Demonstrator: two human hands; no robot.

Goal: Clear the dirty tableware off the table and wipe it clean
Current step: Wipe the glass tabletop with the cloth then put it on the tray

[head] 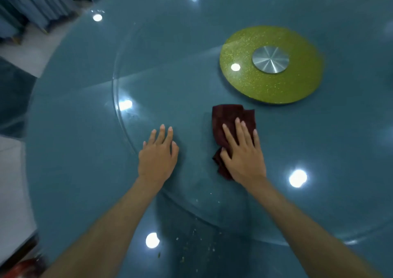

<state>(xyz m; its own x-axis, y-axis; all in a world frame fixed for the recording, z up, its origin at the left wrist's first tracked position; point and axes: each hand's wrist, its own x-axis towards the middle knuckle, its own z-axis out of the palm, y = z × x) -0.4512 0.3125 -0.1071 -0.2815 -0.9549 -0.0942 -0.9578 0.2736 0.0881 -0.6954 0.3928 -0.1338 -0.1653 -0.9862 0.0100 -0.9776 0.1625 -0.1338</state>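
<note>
A dark red cloth [228, 118] lies crumpled on the round glass turntable [170, 86] of the blue table [63, 150]. My right hand [242, 154] presses flat on the cloth with straight fingers. My left hand [158, 154] rests flat on the glass to the left of it, holding nothing. Small crumbs [191, 243] are scattered on the table near its front edge, between my forearms. No tableware is in view.
A yellow-green glitter disc [297, 90] with a round metal hub [270, 59] sits at the turntable's middle, beyond the cloth. Blue curtains [32, 5] hang at the far left. Something red [27, 268] shows at the bottom left corner.
</note>
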